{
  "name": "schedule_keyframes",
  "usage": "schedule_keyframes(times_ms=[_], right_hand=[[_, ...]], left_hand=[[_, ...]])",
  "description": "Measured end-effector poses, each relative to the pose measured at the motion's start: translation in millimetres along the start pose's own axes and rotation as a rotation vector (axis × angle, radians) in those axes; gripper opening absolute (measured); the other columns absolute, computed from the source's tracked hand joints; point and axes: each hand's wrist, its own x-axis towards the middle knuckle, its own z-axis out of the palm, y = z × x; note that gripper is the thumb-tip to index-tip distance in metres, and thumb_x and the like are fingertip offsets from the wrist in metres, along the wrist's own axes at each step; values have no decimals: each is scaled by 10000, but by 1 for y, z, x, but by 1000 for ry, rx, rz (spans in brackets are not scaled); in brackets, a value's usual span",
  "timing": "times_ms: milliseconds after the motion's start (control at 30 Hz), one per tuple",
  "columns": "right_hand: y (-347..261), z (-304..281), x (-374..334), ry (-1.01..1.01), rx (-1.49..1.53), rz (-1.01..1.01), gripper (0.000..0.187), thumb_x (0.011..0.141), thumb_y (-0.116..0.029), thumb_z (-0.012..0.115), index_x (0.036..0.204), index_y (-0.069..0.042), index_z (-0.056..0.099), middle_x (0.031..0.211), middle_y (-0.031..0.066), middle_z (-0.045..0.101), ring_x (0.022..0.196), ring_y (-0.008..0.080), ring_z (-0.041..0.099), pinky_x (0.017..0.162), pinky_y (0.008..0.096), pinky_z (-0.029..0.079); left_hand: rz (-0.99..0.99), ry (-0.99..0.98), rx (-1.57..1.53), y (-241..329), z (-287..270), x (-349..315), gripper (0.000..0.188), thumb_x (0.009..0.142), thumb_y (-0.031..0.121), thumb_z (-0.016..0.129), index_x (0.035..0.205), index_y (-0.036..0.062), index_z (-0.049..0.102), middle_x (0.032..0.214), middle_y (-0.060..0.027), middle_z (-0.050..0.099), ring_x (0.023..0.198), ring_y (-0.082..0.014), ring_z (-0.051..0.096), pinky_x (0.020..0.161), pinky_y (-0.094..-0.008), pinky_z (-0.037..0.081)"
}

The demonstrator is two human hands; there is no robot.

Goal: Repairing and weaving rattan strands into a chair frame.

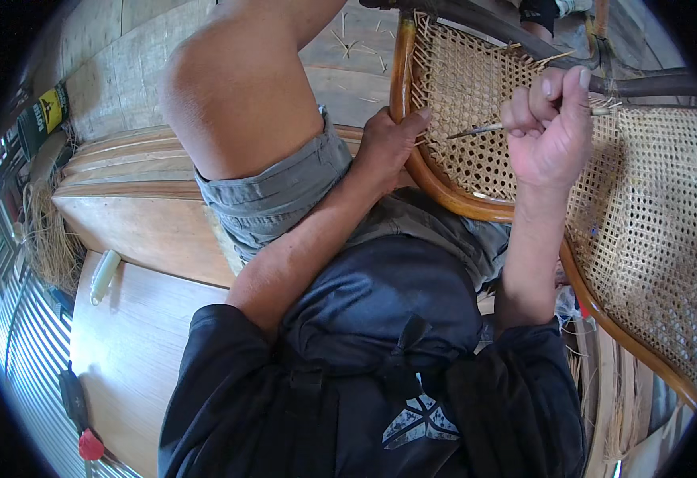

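Note:
A chair part with woven cane panels leans across my lap. Its near cane panel (476,76) has loose strand ends sticking out along the left edge, inside a curved, varnished wooden frame (456,199). My left hand (392,147) is closed round the left side of that frame, thumb over the front and fingers partly hidden behind. Above the panel, my right hand (551,127) is closed round an awl (480,130), a thin pointed tool whose dark tip points left, just over the weave. The awl's light handle end shows beyond the fist. Farther right continues a second cane panel (655,207).
My raised bare knee (233,88) is left of the chair. Scraps of cane (352,48) lie on the plank floor. At left are a fibre bundle (49,239), a pale tube (105,275) and a dark, red-ended tool (77,406). Another person's foot (538,30) shows at the top.

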Motion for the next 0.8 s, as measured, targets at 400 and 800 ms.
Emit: schedule_keyframes(times_ms=[400, 800], right_hand=[[18, 2, 8, -13, 58, 58, 438, 888, -479, 510, 701, -88, 448, 516, -37, 215, 422, 98, 206, 417, 267, 196], [11, -3, 1, 7, 59, -1, 418, 913, -458, 468, 691, -106, 427, 515, -39, 202, 433, 98, 177, 430, 268, 191]], left_hand=[[-176, -56, -183, 2, -3, -25, 430, 893, 270, 533, 1238, 41, 417, 1145, -97, 526, 1064, -219, 508, 944, -374, 398], [798, 102, 1142, 23, -8, -41, 327, 778, 39, 619, 1087, 15, 513, 1232, -204, 425, 1143, -330, 439, 907, -398, 406]])
